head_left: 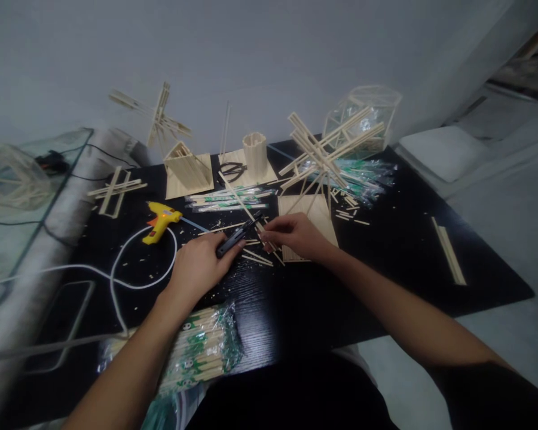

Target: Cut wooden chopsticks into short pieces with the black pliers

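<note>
My left hand (199, 263) is closed around a dark grey hand tool (233, 237), which looks like a cutter; blur hides its exact kind. The tool's dark tip meets a thin wooden stick (238, 196) that slants down towards my right hand (293, 236). My right fingers pinch this stick near its lower end. Beneath the right hand lies a square wooden base (316, 224), and a windmill-like stick model (318, 155) with crossed blades rises behind it. Loose sticks (257, 258) and small shavings are scattered under both hands.
A yellow glue gun (161, 222) with a white cable lies left. Scissors (233, 171) rest beside a round stick tower (254, 154). Another windmill model (183, 167) stands back left. Wrapped chopsticks (201, 346) lie in front. Stick strips (449, 254) lie near the right edge.
</note>
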### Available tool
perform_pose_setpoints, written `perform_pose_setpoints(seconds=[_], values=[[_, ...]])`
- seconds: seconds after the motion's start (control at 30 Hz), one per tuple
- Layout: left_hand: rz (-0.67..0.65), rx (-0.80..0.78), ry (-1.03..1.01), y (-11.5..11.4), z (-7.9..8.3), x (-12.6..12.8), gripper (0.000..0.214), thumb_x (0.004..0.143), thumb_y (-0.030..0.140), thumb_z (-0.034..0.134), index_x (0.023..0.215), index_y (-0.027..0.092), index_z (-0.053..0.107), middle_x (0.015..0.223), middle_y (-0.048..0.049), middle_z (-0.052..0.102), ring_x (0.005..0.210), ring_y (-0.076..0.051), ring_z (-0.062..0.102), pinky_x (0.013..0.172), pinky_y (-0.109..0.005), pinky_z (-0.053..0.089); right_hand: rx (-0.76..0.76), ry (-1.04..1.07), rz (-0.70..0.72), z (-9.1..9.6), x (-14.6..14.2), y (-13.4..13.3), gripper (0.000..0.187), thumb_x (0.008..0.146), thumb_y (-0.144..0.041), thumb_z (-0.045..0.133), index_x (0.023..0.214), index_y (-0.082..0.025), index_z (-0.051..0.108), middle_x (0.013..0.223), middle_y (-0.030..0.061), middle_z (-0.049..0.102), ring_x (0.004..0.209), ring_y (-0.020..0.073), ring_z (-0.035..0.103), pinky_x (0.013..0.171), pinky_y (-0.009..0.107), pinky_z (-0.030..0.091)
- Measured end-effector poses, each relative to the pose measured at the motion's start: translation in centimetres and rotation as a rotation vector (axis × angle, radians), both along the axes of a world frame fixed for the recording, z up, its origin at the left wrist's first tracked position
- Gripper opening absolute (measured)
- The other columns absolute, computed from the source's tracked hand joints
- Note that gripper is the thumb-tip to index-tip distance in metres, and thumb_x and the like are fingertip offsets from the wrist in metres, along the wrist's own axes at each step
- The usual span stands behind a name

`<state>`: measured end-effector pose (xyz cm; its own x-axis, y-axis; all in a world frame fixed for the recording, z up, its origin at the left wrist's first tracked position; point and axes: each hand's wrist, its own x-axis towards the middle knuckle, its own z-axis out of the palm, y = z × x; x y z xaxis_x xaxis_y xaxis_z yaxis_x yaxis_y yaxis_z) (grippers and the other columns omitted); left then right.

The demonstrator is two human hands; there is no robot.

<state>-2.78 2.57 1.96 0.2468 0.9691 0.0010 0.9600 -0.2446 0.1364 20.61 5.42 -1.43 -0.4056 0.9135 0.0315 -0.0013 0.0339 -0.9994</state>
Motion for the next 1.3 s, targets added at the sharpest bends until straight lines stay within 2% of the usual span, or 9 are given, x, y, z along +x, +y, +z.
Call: perform_pose_setpoints(seconds=[0.17,0.3,0.43,0.7,0.83,0.93,1.0,1.1,1.3], values=[[0.033,0.008,-0.199,0.3,0.5,-0.4,0.050,0.095,0.062,0.045,0.072,0.021,0.059,0.073,-0.0037,0.068,0.068,-0.020,0.062,0.065,-0.030,0.038,0.137,-0.078,-0.102,-0.1,0.4,0.1,0.021,0.090,-0.035,0.071,0.088,-0.015,0.077,0.075,0.0031,0.075,0.064,0.0136,0.067,0.063,0.027,0.054],[0.022,-0.028,-0.325,0.3,0.9,-0.5,0.049,0.097,0.058,0.042,0.070,0.020,0.057,0.071,-0.0028,0.065,0.065,-0.018,0.058,0.064,-0.029,0.037,0.407,-0.418,-0.203,-0.8,-0.2,-0.5,0.014,0.090,-0.026,0.072,0.082,-0.016,0.077,0.078,0.0038,0.074,0.068,0.0142,0.065,0.067,0.027,0.049],[-0.024,-0.071,-0.376,0.2,0.9,-0.5,0.052,0.100,0.056,0.033,0.068,0.020,0.053,0.065,-0.0013,0.059,0.064,-0.017,0.056,0.065,-0.029,0.036,0.640,-0.649,-0.145,-2.3,-1.4,-1.2,0.019,0.092,-0.023,0.072,0.075,-0.015,0.074,0.076,0.0055,0.069,0.077,0.0179,0.061,0.076,0.031,0.047],[-0.037,-0.075,-0.316,0.2,0.4,-0.5,0.054,0.101,0.059,0.030,0.069,0.021,0.051,0.068,-0.0029,0.061,0.067,-0.020,0.057,0.066,-0.031,0.034,0.754,-0.708,-0.144,-3.7,-1.8,-0.9,0.008,0.088,-0.022,0.077,0.086,-0.014,0.077,0.083,0.0093,0.069,0.084,0.0233,0.058,0.083,0.038,0.048],[-0.024,-0.044,-0.243,0.3,0.2,-0.6,0.057,0.101,0.062,0.027,0.073,0.021,0.055,0.073,-0.0051,0.066,0.072,-0.023,0.062,0.068,-0.032,0.036,0.676,-0.540,-0.112,-2.2,-0.7,-0.5,0.011,0.087,-0.015,0.072,0.096,-0.016,0.076,0.094,0.0096,0.071,0.091,0.0240,0.061,0.087,0.040,0.049],[-0.004,-0.040,-0.184,0.3,0.1,-0.6,0.059,0.100,0.065,0.025,0.077,0.021,0.058,0.078,-0.0069,0.069,0.076,-0.026,0.064,0.068,-0.033,0.038,0.401,-0.275,0.055,-0.7,0.2,-0.5,0.033,0.082,-0.009,0.066,0.113,-0.019,0.068,0.105,0.0073,0.071,0.093,0.0213,0.065,0.084,0.036,0.051],[0.007,-0.040,-0.142,0.3,0.0,-0.5,0.061,0.099,0.067,0.025,0.079,0.020,0.059,0.080,-0.0080,0.069,0.078,-0.027,0.065,0.068,-0.034,0.039,0.184,-0.080,0.150,0.0,0.3,-0.6,0.035,0.084,-0.017,0.067,0.119,-0.019,0.063,0.103,0.0058,0.071,0.088,0.0188,0.066,0.079,0.033,0.052],[-0.005,-0.026,-0.098,0.1,0.1,-0.2,0.060,0.099,0.067,0.026,0.081,0.020,0.059,0.084,-0.0084,0.070,0.080,-0.027,0.066,0.068,-0.034,0.040,0.027,0.042,0.104,0.6,-0.2,-0.9,0.023,0.091,-0.033,0.066,0.109,-0.018,0.064,0.083,0.0009,0.065,0.067,0.0131,0.059,0.064,0.027,0.048],[-0.034,0.008,-0.090,-0.3,0.2,0.2,0.055,0.100,0.064,0.029,0.081,0.020,0.056,0.086,-0.0072,0.069,0.080,-0.026,0.066,0.069,-0.035,0.042,0.072,-0.061,-0.039,0.9,-0.8,-1.3,0.034,0.095,-0.046,0.062,0.077,-0.016,0.064,0.062,-0.0045,0.046,0.056,0.0094,0.040,0.053,0.025,0.032]])
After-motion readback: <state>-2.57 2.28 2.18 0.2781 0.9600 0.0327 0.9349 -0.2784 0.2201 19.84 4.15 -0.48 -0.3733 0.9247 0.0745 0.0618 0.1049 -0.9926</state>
